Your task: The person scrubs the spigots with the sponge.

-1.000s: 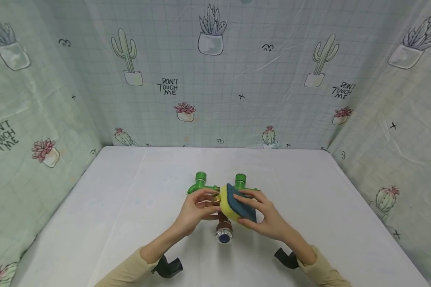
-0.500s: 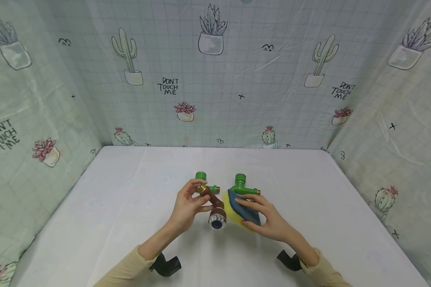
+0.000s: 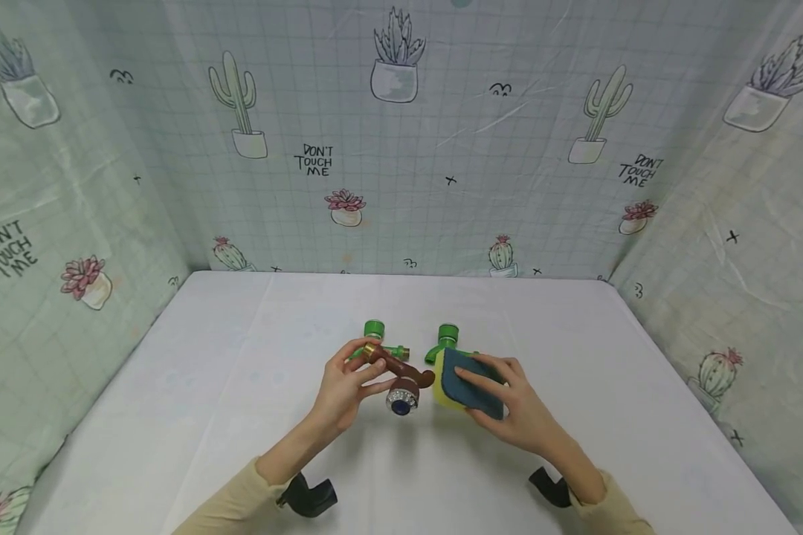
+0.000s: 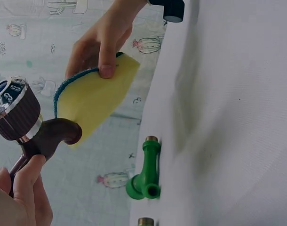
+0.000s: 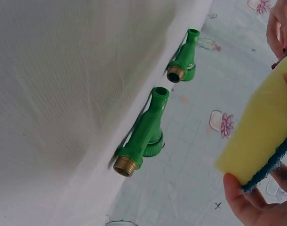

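Observation:
My left hand [image 3: 340,388] grips a brown tap [image 3: 400,367] by its pipe near the brass threaded end, holding it above the table. The tap's ribbed knob [image 4: 17,113] has a silver ring and a blue cap, and its curved spout [image 4: 63,130] points toward the sponge. In my right hand [image 3: 520,413] is a yellow sponge [image 5: 261,125] with a dark blue scouring pad [image 3: 471,384], pinched between thumb and fingers. A narrow gap seems to separate spout and sponge in the head view; in the left wrist view they overlap.
Two green taps with brass threads lie on the white table behind the hands, one on the left [image 3: 374,328] and one on the right [image 3: 447,336]. Cactus-printed cloth [image 3: 401,163] surrounds the table at the back and sides.
The sponge first sat against the brown tap, then moved right, away from it. My left hand has shifted slightly left and turned the tap, so its spout now shows.

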